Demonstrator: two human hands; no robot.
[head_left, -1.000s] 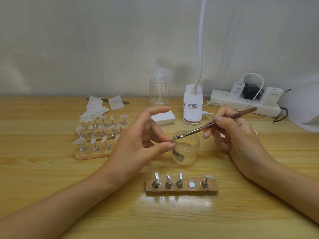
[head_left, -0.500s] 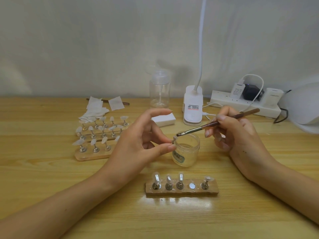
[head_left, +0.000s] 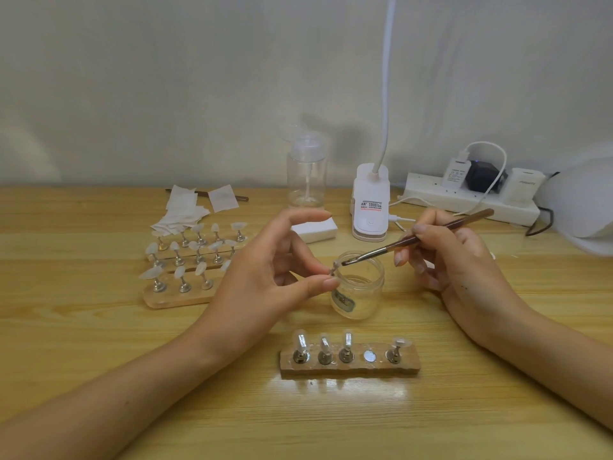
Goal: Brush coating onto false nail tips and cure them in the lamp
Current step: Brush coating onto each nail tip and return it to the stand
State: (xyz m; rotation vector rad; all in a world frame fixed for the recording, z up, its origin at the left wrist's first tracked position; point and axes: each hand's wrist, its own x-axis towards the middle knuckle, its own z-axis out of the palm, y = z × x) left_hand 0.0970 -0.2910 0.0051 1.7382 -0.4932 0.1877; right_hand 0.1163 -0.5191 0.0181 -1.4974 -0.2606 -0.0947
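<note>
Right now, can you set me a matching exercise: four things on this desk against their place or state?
1. brown-handled brush
2. small clear jar
3. near wooden nail-stand strip
4. tall clear pump bottle

A. at the back, near the wall
B. one slot bare
C. held by the right hand
D. lidless, beneath the brush tip

Pairs: 1-C, 2-D, 3-B, 4-A.

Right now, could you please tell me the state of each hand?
Left hand: closed, thumb and finger pinching a nail tip on its small stand.
Right hand: closed, holding the brush, bristles at the nail tip.
</note>
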